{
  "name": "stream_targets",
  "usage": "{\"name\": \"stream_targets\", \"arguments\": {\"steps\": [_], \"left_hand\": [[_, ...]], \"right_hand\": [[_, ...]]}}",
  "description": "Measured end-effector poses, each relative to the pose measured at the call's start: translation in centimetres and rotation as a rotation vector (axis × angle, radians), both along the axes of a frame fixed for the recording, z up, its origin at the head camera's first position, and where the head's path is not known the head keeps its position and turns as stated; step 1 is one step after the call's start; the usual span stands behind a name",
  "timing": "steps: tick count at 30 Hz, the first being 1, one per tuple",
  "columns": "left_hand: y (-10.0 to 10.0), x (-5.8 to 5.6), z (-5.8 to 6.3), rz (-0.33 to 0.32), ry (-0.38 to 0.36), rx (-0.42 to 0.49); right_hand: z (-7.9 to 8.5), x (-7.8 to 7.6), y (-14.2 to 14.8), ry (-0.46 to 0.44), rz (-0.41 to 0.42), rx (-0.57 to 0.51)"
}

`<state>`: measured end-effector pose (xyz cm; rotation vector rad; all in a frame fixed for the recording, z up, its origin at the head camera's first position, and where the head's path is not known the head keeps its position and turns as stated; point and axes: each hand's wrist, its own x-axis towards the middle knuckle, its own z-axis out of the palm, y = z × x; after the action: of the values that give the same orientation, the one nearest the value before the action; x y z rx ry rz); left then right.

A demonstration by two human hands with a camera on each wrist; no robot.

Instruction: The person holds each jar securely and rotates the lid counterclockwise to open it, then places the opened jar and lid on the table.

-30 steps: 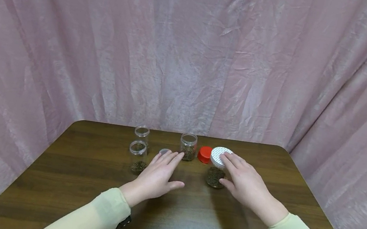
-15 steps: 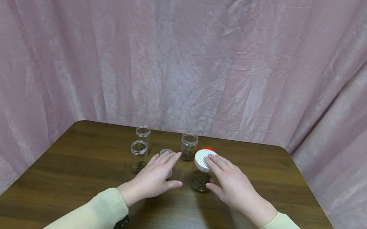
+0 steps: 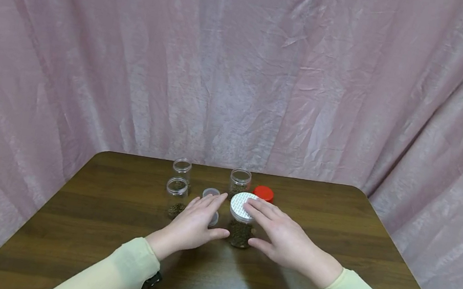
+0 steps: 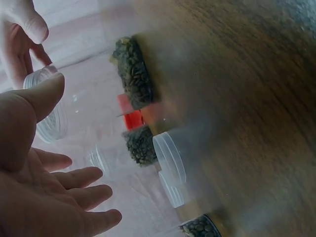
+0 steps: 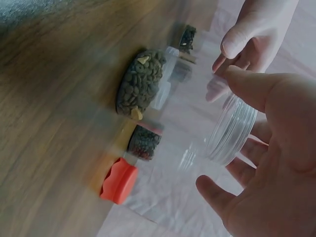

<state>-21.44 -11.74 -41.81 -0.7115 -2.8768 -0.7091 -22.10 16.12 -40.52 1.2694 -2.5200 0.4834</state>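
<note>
A clear plastic jar (image 3: 239, 237) part-filled with dark bean-like pieces (image 5: 140, 81) stands upright near the middle of the table. Over its mouth lies a white printed disc (image 3: 241, 205). My right hand (image 3: 285, 236) holds this jar near the top, thumb on the near side of the clear screw rim (image 5: 232, 131) and fingers on the far side. To its left, my left hand (image 3: 195, 223) hovers with fingers stretched out and nothing in its grasp. Just beyond the left fingertips are two clear lids (image 4: 169, 158), partly hidden by that hand in the head view.
Two open clear jars (image 3: 175, 201) with dark contents stand at the back left. Another open jar (image 3: 240, 179) is at the back middle, beside a red lid (image 3: 263, 193). A pink curtain (image 3: 242, 67) hangs behind the brown wooden table (image 3: 93, 214).
My right hand has brought the jar leftward and nearer to me, toward the left hand. The red lid was partly covered half a second ago and shows more now. My left hand barely moved.
</note>
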Motion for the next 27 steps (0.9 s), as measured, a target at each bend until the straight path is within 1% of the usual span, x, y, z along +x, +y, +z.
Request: {"name": "stream_targets", "arguments": {"steps": [3,8,12,18,27], "left_hand": [[-0.01,-0.02,-0.06,-0.001,-0.014,0.008],[0.06,0.01,0.07,-0.012,-0.030,0.029],[0.09,-0.07,0.08,-0.017,-0.041,0.043],[0.18,-0.17,0.16,-0.040,-0.068,0.083],[0.45,-0.50,-0.12,-0.073,-0.046,0.102]], "right_hand": [[-0.03,0.08,-0.16,-0.024,0.027,-0.002],[-0.08,0.24,-0.46,-0.044,0.088,-0.018],[-0.06,0.30,-0.58,-0.058,0.120,-0.028],[-0.03,0.28,-0.31,-0.102,0.134,-0.044],[-0.25,0.29,0.17,-0.155,0.134,-0.068]]}}
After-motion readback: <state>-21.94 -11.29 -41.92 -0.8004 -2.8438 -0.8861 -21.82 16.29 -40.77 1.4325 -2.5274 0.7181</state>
